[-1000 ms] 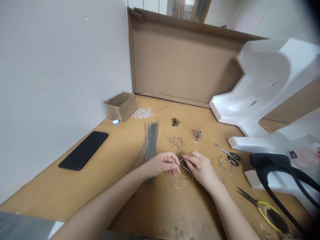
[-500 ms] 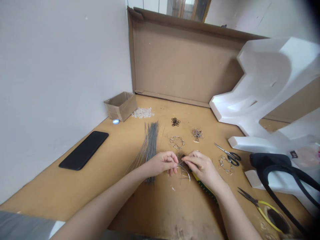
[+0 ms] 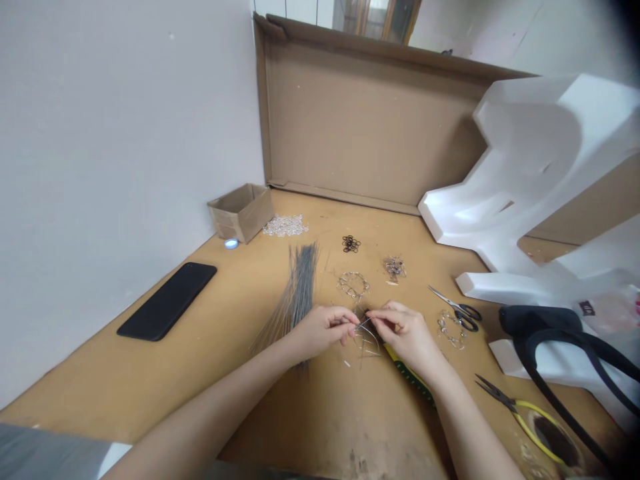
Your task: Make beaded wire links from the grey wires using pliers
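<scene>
Thin wire (image 3: 364,325) runs between my two hands above the middle of the table. My left hand (image 3: 327,331) pinches its left end with thumb and forefinger. Opposite it, my right hand (image 3: 403,331) grips the wire in a fingertip pinch. A green-and-black handled tool (image 3: 411,381) lies under my right wrist, its head hidden by that hand. Beside my left hand lies a bundle of straight grey wires (image 3: 303,283). Just beyond the hands is a wire ring with small loops (image 3: 354,285).
Scissors (image 3: 456,308), another looped wire ring (image 3: 451,330) and yellow-handled pliers (image 3: 520,413) lie on the right. Farther back are black rings (image 3: 351,244), small metal pieces (image 3: 395,267), clear beads (image 3: 286,225) and a cardboard box (image 3: 243,212). A black phone (image 3: 167,300) lies left; white foam (image 3: 530,167) stands right.
My fingers have shifted slightly around the wire, and the curved wire below them has changed its angle. Both hands stay in nearly the same place.
</scene>
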Demonstrator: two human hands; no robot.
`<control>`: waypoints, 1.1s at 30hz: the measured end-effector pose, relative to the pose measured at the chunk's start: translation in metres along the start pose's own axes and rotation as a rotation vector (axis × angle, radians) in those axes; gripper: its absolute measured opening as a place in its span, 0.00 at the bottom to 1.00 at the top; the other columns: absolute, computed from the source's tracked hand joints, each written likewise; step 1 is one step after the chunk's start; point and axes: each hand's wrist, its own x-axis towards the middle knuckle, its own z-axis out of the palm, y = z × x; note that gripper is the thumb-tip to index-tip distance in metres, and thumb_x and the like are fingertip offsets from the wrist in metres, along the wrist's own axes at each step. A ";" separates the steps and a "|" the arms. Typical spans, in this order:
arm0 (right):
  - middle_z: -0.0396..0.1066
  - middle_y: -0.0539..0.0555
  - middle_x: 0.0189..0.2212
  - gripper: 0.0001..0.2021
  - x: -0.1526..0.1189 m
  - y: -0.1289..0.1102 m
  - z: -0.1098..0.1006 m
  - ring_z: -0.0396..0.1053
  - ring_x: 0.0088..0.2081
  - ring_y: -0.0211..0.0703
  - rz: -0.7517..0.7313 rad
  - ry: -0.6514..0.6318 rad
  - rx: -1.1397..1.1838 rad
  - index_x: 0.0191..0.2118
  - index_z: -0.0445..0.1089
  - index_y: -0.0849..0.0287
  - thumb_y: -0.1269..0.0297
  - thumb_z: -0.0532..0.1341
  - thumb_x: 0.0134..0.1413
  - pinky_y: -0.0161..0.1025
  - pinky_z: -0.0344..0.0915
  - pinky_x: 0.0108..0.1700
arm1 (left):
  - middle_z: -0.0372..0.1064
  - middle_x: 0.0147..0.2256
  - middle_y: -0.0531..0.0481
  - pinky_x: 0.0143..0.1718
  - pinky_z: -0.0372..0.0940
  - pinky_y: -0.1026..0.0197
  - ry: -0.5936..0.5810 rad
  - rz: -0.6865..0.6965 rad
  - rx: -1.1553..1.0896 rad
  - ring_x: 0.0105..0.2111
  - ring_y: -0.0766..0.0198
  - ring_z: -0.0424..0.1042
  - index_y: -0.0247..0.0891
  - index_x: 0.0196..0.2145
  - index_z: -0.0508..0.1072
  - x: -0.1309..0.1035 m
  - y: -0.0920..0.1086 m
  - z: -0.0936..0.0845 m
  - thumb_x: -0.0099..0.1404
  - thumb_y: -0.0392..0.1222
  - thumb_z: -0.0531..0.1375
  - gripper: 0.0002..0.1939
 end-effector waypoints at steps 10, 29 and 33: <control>0.69 0.51 0.26 0.10 -0.001 -0.002 0.000 0.65 0.26 0.36 0.024 -0.030 -0.017 0.34 0.73 0.57 0.72 0.55 0.50 0.32 0.61 0.29 | 0.71 0.29 0.50 0.28 0.64 0.68 -0.038 0.032 0.088 0.25 0.69 0.70 0.34 0.37 0.70 0.001 -0.009 0.003 0.59 0.39 0.52 0.11; 0.69 0.51 0.24 0.09 -0.001 -0.001 0.001 0.65 0.25 0.37 0.086 0.006 -0.026 0.32 0.74 0.58 0.71 0.56 0.49 0.33 0.60 0.27 | 0.72 0.29 0.52 0.31 0.57 0.68 -0.006 0.168 0.419 0.29 0.68 0.67 0.39 0.34 0.74 -0.003 0.004 0.002 0.60 0.41 0.53 0.11; 0.68 0.51 0.23 0.09 -0.001 -0.002 0.002 0.64 0.24 0.36 0.059 0.024 -0.027 0.32 0.74 0.58 0.71 0.56 0.49 0.32 0.60 0.26 | 0.69 0.25 0.52 0.25 0.55 0.69 -0.029 0.076 0.230 0.24 0.70 0.62 0.35 0.29 0.74 -0.003 0.005 0.002 0.59 0.43 0.53 0.12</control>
